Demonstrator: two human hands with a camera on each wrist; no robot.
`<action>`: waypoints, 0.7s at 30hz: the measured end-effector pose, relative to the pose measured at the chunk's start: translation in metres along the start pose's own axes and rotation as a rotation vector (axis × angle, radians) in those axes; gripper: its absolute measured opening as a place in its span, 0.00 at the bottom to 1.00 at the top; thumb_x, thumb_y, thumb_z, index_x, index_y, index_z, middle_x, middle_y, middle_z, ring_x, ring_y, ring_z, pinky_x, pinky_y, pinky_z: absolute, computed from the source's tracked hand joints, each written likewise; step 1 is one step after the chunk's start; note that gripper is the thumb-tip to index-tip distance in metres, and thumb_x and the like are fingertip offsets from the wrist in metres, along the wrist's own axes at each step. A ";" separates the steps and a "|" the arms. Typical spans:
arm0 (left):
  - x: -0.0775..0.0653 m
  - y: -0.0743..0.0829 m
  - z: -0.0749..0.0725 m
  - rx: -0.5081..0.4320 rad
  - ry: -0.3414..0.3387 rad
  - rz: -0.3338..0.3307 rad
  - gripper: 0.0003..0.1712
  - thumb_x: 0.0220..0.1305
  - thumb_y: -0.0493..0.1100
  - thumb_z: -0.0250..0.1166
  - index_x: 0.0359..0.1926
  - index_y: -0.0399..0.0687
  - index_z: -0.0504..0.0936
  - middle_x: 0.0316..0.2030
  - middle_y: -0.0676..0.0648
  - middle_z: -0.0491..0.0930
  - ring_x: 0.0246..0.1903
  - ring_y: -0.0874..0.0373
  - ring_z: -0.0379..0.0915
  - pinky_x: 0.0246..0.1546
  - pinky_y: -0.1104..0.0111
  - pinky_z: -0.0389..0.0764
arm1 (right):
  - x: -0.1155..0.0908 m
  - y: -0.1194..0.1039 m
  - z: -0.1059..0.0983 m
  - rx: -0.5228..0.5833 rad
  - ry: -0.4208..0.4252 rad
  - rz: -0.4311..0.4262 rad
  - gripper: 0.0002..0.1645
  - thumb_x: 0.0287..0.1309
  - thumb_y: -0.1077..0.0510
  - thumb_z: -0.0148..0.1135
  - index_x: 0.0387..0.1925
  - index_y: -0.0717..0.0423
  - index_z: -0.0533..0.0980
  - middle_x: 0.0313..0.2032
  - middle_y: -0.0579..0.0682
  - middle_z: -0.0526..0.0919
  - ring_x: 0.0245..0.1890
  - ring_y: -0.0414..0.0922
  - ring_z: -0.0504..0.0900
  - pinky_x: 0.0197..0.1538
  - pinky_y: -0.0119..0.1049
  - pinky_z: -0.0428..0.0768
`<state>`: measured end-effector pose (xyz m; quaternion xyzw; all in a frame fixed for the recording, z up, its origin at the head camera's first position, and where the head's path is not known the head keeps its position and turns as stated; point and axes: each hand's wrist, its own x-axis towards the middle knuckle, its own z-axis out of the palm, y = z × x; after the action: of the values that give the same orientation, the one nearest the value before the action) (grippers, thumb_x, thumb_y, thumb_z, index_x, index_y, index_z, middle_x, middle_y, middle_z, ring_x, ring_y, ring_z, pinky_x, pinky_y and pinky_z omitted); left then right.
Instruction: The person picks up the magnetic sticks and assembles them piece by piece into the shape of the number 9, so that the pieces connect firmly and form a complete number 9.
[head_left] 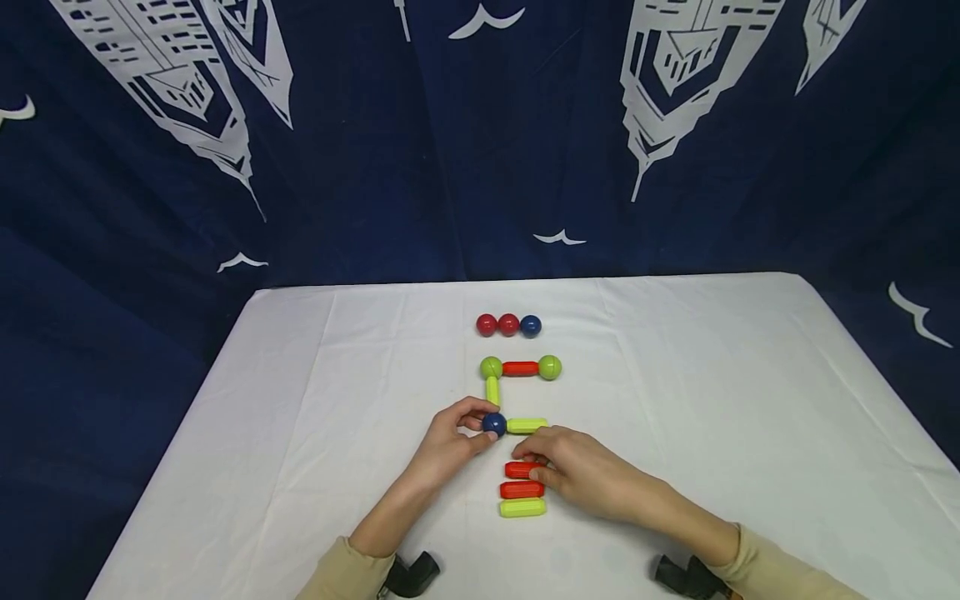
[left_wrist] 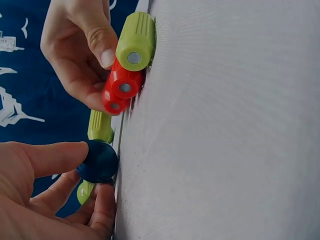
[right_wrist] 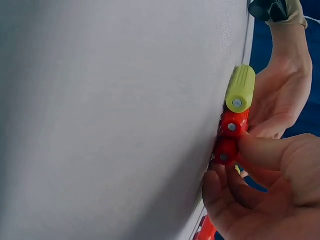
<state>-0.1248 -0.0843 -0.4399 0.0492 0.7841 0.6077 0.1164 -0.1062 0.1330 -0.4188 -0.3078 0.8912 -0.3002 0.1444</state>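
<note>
My left hand (head_left: 450,442) pinches a dark blue ball (head_left: 494,424) between thumb and fingers. A yellow-green rod (head_left: 527,426) joins the ball on its right, and another yellow-green rod (head_left: 492,392) runs from it up to a green ball (head_left: 491,367). From there a red rod (head_left: 521,368) leads to a second green ball (head_left: 550,367). Below, my right hand (head_left: 592,475) grips the upper loose red rod (right_wrist: 226,150) with thumb and fingers. Against it lie another red rod (head_left: 522,490) and a yellow-green rod (head_left: 522,507). Metal discs show at the rod ends.
Toward the far edge of the white-covered table (head_left: 360,350), two red balls (head_left: 497,325) and a blue ball (head_left: 531,326) sit in a row. A dark blue printed curtain (head_left: 450,167) hangs behind. Black devices (head_left: 412,575) show at both wrists.
</note>
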 end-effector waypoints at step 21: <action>0.001 -0.003 -0.002 0.007 -0.012 -0.034 0.18 0.59 0.30 0.67 0.50 0.44 0.82 0.38 0.45 0.76 0.39 0.53 0.68 0.32 0.71 0.68 | 0.023 0.049 -0.038 0.697 0.271 0.411 0.20 0.63 0.62 0.60 0.51 0.74 0.75 0.37 0.57 0.85 0.31 0.48 0.83 0.39 0.35 0.82</action>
<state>-0.1259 -0.0866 -0.4424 0.0400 0.7861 0.6028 0.1311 -0.1634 0.1661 -0.4215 -0.0141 0.7901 -0.5863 0.1782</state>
